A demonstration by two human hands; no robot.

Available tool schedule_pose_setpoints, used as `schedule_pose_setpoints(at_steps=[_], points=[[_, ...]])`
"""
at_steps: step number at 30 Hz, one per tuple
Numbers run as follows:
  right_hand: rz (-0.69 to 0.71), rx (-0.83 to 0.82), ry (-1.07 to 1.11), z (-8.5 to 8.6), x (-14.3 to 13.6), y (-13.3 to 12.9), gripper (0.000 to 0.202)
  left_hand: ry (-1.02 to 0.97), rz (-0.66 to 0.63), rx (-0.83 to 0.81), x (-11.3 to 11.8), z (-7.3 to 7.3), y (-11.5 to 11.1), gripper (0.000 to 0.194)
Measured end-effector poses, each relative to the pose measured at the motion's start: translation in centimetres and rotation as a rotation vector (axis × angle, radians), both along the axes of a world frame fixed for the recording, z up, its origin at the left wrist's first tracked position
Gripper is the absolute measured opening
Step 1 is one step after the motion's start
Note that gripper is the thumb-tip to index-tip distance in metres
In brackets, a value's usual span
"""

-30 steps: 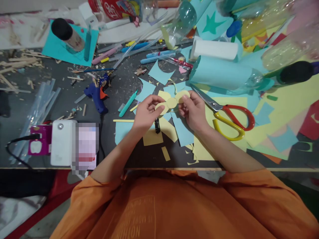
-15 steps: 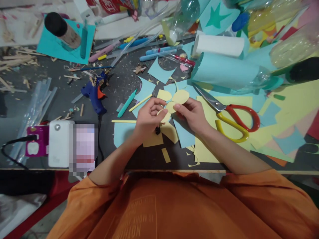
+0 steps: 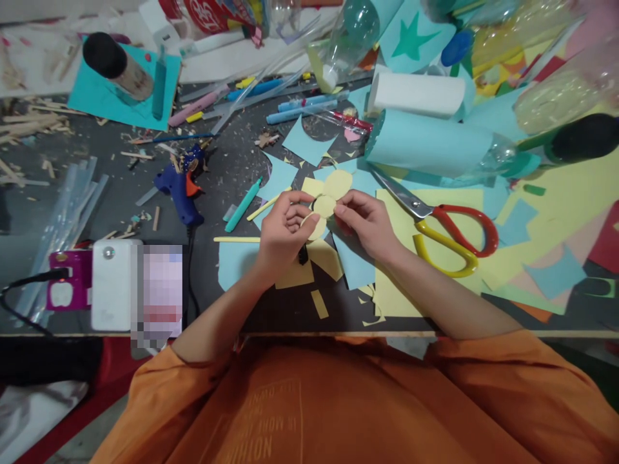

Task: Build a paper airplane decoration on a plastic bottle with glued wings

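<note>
Pale yellow paper pieces with rounded edges (image 3: 324, 206) are between my hands, one small round piece in the middle and larger ones above and below left. My left hand (image 3: 287, 229) pinches the lower left piece between thumb and fingers. On the other side, my right hand (image 3: 365, 222) has its thumb and fingers closed at the right edge of the middle piece. Beneath them lie blue paper scraps (image 3: 355, 254) and yellow paper scraps (image 3: 294, 274). Scissors with red and yellow handles (image 3: 420, 207) rest on yellow paper to the right of my right hand.
A blue glue gun (image 3: 180, 190) and a teal marker (image 3: 244, 205) lie left of my hands. A white power bank (image 3: 112, 283) is near the front edge. A bottle wrapped in blue paper (image 3: 430, 143) lies at the back right, with clear plastic bottles beyond.
The yellow pieces have turned slightly in my hands, with the upper piece now more upright. My right hand has shifted its grip from the upper and middle pieces to the middle piece's right edge.
</note>
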State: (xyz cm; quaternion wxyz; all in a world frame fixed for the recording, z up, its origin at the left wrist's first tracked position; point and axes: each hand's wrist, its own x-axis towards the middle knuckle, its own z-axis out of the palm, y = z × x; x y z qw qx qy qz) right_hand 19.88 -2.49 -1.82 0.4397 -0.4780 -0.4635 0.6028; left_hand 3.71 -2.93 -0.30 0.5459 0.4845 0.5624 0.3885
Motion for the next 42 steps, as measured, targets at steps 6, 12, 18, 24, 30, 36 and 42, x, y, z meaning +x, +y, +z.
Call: schedule_pose_setpoints(at_steps=[6, 12, 18, 24, 30, 36, 42], points=[[-0.026, -0.005, 0.002, -0.3, -0.1, -0.1, 0.056, -0.005, -0.131, 0.043, -0.3, -0.4, -0.1, 0.024], [-0.069, -0.026, 0.008, -0.5, 0.0, -0.2, 0.056, 0.092, -0.142, 0.192, -1.1, 0.0, 0.3, 0.019], [-0.091, -0.028, 0.035, -0.5, 0.0, 0.0, 0.051, 0.372, 0.264, 0.446, -5.5, 1.0, 3.1, 0.012], [-0.113, -0.039, 0.063, -0.8, -0.1, 0.1, 0.051, 0.754, 0.360, 0.434, -8.4, 1.8, 3.9, 0.009], [-0.102, -0.006, 0.048, -0.7, -0.1, 0.0, 0.050, 0.773, -0.385, 0.255, -1.6, 2.8, 1.1, 0.019], [-0.181, 0.053, 0.015, -0.2, 0.1, 0.1, 0.049, 1.121, -0.464, 0.183, -0.1, 2.0, 0.2, 0.021], [-0.197, 0.014, 0.028, -0.2, 0.4, 0.4, 0.051, 1.139, -0.386, 0.123, -3.5, 3.0, 1.5, 0.015]])
